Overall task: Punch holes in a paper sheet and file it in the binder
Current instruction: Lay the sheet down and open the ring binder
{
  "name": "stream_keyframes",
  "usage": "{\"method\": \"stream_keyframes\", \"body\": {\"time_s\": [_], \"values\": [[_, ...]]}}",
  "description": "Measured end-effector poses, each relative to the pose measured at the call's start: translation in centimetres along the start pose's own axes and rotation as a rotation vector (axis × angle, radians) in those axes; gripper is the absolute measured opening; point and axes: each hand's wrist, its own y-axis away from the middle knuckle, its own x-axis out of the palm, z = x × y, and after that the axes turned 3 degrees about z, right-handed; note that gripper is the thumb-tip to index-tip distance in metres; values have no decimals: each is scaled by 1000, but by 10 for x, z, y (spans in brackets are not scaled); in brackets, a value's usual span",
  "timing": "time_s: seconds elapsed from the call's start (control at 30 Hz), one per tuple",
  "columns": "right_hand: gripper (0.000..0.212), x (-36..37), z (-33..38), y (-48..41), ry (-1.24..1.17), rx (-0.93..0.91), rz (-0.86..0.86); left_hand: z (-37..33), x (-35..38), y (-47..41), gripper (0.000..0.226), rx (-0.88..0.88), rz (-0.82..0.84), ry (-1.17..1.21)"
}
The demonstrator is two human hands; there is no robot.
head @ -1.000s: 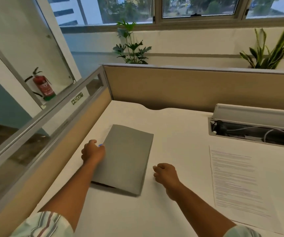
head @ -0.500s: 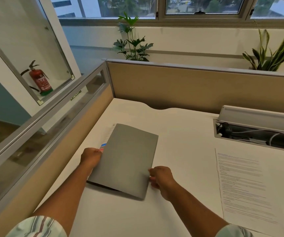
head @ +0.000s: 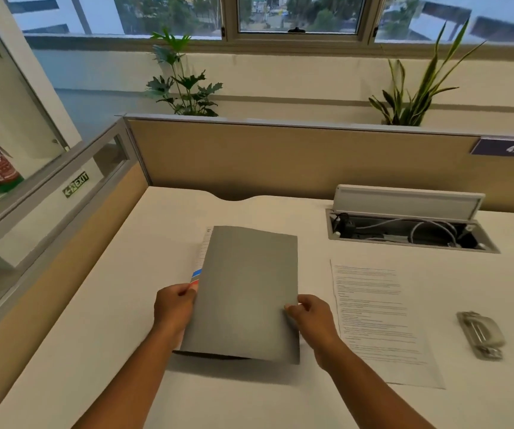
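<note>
Both grips pinch binder (head: pixel 246 292) edges: left hand (head: pixel 173 308) & right hand (head: pixel 311 315), paper sheet (head: pixel 379 323) beside.

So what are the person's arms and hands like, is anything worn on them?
Both forearms are bare, and the left hand and right hand are bare too: no gloves, and no watch or rings that I can make out. No sleeves, cables or markings show in this view.

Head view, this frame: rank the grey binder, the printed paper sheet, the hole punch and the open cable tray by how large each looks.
1. Grey binder and printed paper sheet: too alike in apparent area to rank.
2. Open cable tray, though it lies farther from the camera.
3. Hole punch, clearly the smallest.
</note>
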Motion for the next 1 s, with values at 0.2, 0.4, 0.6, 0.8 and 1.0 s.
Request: {"method": "stream_keyframes", "body": {"time_s": [0.2,0.4,0.6,0.8,1.0], "values": [[14,-53,-27,-4,52,24,-126,-12,63,28,37,44,36,-65],[14,-72,-39,-8,112,58,-142,-6,90,44,36,25,19,-120],[16,-73,-46,-6,214,46,-158,-5,96,48,36,179,-21,-325],[30,-77,-53,-7,172,64,-188,5,103,74,67,766,238,-931],[28,-81,-51,-4,201,-1,-204,8,113,109,124,761,588,-1333]]}}
